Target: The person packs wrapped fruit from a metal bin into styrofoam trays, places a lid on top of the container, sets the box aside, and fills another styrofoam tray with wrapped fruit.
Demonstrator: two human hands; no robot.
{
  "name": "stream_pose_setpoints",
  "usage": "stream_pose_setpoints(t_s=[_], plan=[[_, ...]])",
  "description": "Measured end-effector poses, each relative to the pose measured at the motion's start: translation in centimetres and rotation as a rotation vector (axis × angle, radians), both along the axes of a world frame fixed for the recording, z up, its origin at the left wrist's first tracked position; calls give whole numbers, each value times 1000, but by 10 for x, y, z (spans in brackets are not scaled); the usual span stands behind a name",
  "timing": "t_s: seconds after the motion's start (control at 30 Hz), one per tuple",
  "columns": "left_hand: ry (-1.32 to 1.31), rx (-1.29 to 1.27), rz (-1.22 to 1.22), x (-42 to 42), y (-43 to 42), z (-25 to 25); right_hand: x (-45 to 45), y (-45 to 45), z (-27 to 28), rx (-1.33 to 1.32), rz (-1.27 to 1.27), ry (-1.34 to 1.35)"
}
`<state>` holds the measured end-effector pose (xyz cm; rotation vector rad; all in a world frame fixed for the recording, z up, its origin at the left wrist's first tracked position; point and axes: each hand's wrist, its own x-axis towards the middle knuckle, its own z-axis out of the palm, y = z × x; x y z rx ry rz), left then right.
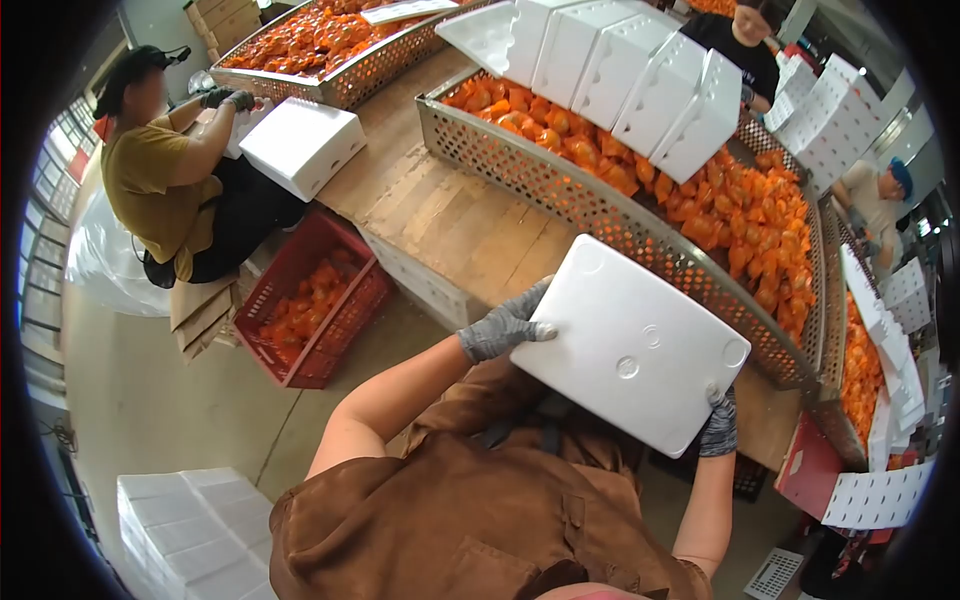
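Observation:
A white foam box [640, 320] is held tilted in front of my body, its smooth flat face with small round marks turned up toward me. My left hand [505, 322], in a grey glove, grips the left edge with the thumb on top and the fingers hidden beneath. At the lower right corner, my gloved right hand [718, 420] clasps the side, thumb over the edge. Whether anything is inside the box cannot be seen. Just beyond it stands a perforated metal bin [540, 180] full of orange, plastic-wrapped pieces [730, 215].
Several white foam boxes [650, 85] sit in a row across the bin. The wooden table [480, 210] extends left to another white box [300, 140] beside a seated person [150, 170]. A red crate [350, 330] stands on the floor, and stacked white boxes [190, 530] are lower left.

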<state>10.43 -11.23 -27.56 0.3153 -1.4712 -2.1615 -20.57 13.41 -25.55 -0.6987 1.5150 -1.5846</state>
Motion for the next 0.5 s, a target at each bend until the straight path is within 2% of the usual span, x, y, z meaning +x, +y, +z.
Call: stream_pose_setpoints(t_s=[0.13,0.2,0.23,0.3,0.33,0.37,0.4,0.43,0.47,0.5], plan=[[51,-44,19,24,-11,21,14,-14,38,-105,52,226],[61,13,-33,46,-22,25,60,-26,78,-223,91,330],[-48,-4,-27,65,-32,15,70,-32,92,-182,126,355],[-67,-572,184,91,-39,49,57,-38,82,-60,311,862],[-86,-512,151,103,-55,25,48,-42,76,8,403,1115],[-107,-451,120,115,-71,2,51,-51,76,-37,449,854],[-121,-457,157,126,-74,2,54,-60,75,-77,476,590],[-131,-466,197,132,-78,5,78,-87,80,-166,417,5],[-141,-476,238,135,-81,9,92,-105,81,-258,438,-242],[6,-484,345,131,-78,18,106,-123,82,-338,456,-493]])
